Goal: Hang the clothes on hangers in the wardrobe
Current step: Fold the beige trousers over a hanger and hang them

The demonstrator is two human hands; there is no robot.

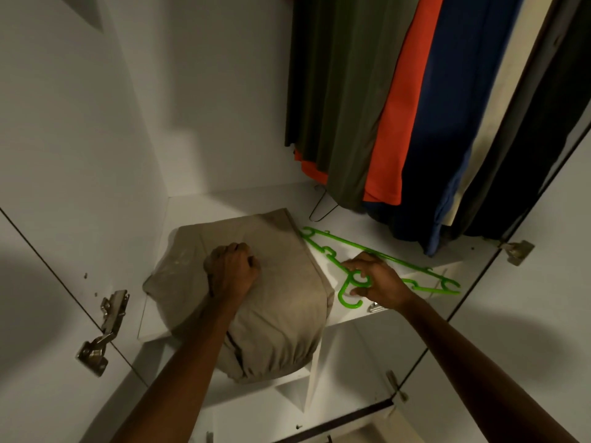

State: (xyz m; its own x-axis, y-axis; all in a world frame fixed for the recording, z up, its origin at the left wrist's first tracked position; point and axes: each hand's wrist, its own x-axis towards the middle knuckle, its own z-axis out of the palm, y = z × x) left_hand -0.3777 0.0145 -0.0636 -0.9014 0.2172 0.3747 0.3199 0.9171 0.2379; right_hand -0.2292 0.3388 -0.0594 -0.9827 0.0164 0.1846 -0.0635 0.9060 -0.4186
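I am looking down into an open white wardrobe (204, 91). On its white shelf (393, 225), at about 7 o'clock from the middle of the view, lies a folded beige garment (281, 282), its near end drooping over the shelf's front edge. My left hand (232, 271) rests on top of this garment with the fingers curled under, bunching the cloth in a loose grip.

Just beside the garment, at its 3 o'clock, a bright green plastic hanger (380, 266) lies flat on the shelf, its hook pointing toward me. My right hand (374, 278) is on the hanger at the neck, the fingers (359, 290) curled around the green plastic just above the hook, pinching it.

At 12 o'clock from the hanger, clothes hang in a row: an olive garment (339, 100), an orange garment (399, 123), a dark blue garment (454, 123), then a pale one and a black one toward 2 o'clock. A thin wire hanger (321, 207) lies on the shelf under the olive garment's hem.

Metal door hinges (105, 330) show on the open door at 8 o'clock, and another at 3 o'clock. Below the shelf are smaller white compartments.
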